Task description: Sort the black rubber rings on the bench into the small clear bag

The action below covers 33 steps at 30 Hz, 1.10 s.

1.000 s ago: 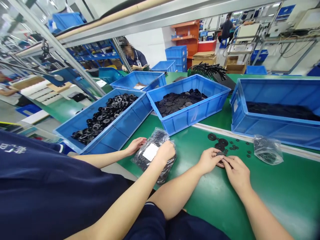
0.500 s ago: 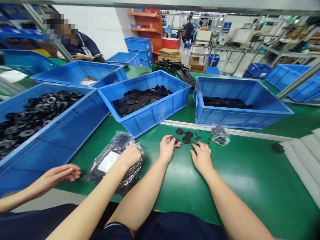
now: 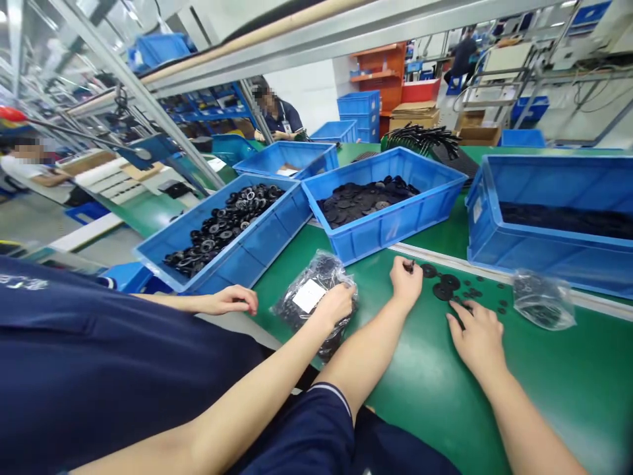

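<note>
- Nearest on my feed, the green bench (image 3: 425, 376) runs under both forearms
- Right hand (image 3: 477, 336): fingers released and parted, palm down, tips just beside the lowest of the dark discs (image 3: 442, 291); contact or a small gap, I cannot tell
- Left hand (image 3: 407, 284): fingers clenched round a dark piece (image 3: 409, 266), only partly showing past the knuckles; its full shape I cannot make out
- Dark discs lie flat in a loose cluster between the two hands, two of them close together or overlapping, with small dark rings (image 3: 475, 293) scattered to their right
- Step in hand, as I read it: loose parts handled by hand, the left holding one while the right reaches at the cluster's edge
- My judgement on the move: lifting a part this thin and flat calls for a fingertip pinch at the rim, with care not to nudge the neighbours
- Right of the rings, a clear bag (image 3: 542, 300) rests on the bench, small parts visible inside
- To the left, a co-worker's hand (image 3: 336, 303) presses on a labelled bag (image 3: 314, 316) of dark parts; the co-worker's other hand (image 3: 232, 300) is apart from it
- Farther: a blue bin of rings (image 3: 247, 247), a blue bin of flat discs (image 3: 395, 231) and a third blue bin (image 3: 558, 254), dark contents low inside
- Farthest: a seated person (image 3: 281, 119), then orange shelves (image 3: 376, 76)
</note>
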### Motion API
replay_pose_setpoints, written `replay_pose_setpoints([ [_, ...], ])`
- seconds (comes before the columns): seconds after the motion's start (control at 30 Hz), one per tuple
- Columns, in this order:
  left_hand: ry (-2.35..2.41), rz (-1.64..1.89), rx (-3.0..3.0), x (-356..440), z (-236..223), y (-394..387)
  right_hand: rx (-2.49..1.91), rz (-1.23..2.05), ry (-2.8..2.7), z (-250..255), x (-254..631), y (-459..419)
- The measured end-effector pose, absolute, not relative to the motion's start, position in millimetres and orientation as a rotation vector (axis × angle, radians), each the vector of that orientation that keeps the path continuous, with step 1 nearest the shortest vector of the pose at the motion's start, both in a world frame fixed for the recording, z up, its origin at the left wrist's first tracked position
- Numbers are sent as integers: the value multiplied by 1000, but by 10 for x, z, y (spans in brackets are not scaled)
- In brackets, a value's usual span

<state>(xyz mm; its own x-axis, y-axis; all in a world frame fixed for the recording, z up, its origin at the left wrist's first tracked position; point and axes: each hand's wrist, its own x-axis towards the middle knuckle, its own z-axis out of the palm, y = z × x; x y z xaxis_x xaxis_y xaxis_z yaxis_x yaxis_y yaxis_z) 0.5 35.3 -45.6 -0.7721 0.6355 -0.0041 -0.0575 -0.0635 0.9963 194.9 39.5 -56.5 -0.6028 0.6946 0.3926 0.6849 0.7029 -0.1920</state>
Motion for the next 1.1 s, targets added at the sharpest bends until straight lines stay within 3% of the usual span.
replay_pose_setpoints([
  [0.17,2028,1737,869,55,-368,348,-1094,0,-2457,-551,1944,374],
  [0.33,2450,894,1482,104,-276,311,-1076,12,-2463,-554,1954,375],
  [0.43,2511,691,1570,116,-255,228,-1072,-2,-2440,-574,1969,393],
  [0.83,2335,700,1341,105,-120,-213,-979,62,-2377,-641,2008,471],
  [1.1,2058,1147,1215,67,-214,-171,-942,286,-2341,-611,2050,441],
])
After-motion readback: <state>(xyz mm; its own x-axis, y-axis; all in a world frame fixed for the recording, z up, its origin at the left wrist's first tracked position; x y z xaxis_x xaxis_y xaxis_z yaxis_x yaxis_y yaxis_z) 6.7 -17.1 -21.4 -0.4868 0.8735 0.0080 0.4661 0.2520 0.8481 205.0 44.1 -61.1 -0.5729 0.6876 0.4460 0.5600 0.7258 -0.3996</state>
